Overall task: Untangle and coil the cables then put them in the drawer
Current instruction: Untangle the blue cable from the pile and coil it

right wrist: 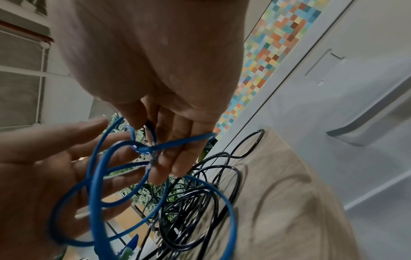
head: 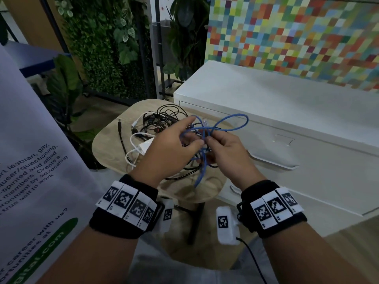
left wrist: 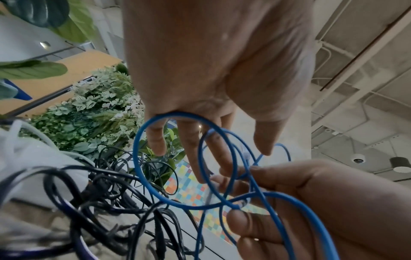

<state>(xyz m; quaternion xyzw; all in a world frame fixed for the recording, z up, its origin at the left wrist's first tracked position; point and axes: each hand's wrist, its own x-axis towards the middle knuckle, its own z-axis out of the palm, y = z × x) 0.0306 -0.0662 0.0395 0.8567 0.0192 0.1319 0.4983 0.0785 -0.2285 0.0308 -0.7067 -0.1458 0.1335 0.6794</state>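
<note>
A blue cable (head: 238,115) hangs in tangled loops between my two hands above a round wooden table (head: 110,140). My right hand (head: 208,149) pinches it where the strands cross, thumb against fingers; the right wrist view shows that right hand (right wrist: 149,149) on the blue cable (right wrist: 94,193). My left hand (head: 194,132) has straight, spread fingers, and a loop of the blue cable (left wrist: 136,146) lies over them. Black cables (head: 170,117) and a white charger (head: 145,146) lie knotted on the table. The white cabinet's drawer (head: 272,160) is closed.
The white cabinet (head: 287,111) stands right of the table, touching its edge. A printed banner (head: 30,140) fills the left side. Potted plants (head: 102,48) and a coloured mosaic wall (head: 297,37) are behind. A black plug (head: 119,123) lies at the table's left.
</note>
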